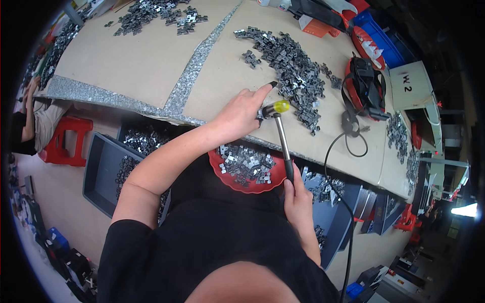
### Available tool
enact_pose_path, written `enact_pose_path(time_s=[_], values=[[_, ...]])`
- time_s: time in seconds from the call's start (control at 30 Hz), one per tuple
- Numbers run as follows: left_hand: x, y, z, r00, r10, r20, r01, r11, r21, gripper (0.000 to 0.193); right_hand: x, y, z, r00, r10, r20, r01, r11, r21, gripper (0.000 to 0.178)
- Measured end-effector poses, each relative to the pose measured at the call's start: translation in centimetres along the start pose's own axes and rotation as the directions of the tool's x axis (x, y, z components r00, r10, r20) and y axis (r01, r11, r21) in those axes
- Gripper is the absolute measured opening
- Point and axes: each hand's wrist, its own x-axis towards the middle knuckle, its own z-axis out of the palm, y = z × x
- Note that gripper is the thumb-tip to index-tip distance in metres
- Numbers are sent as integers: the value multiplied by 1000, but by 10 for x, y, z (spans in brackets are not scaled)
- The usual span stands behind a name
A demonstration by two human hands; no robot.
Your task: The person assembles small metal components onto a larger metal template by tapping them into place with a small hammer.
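Observation:
My right hand (297,198) grips the black handle of a small hammer (281,134) with a yellow and black head, the head resting low over the table edge. My left hand (241,113) lies on the brown table (151,65) just left of the hammer head, fingers pinching a small metal clip that is mostly hidden under the hand. A large heap of grey metal clips (293,70) spreads just beyond both hands. A red tray (246,169) with several finished clips sits in my lap below the table edge.
Another clip pile (156,15) lies at the far left of the table. Dark grey bins (103,171) with parts stand on the floor left and right. A red and black tool bag (365,86) and black cable (338,151) lie to the right. A red stool (65,141) and a seated person are far left.

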Motion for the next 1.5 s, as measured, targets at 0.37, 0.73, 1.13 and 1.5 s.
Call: enact_pose_path(time_s=[0.37,0.73,1.13,1.5], values=[[-19,-4,-3,973,149,174,-144,989,-38,63,-13,24,-5,957,-11,-290,132,907,401,43],[79,-56,-20,954,-119,-275,182,959,218,51,-6,13,5,979,-70,-190,141,909,393,41],[20,-23,-16,989,105,105,-102,994,-38,60,0,3,3,996,-61,-72,74,976,206,41],[-10,-24,-6,994,76,-84,-76,997,4,65,3,-7,-2,1000,-11,8,10,997,73,40]])
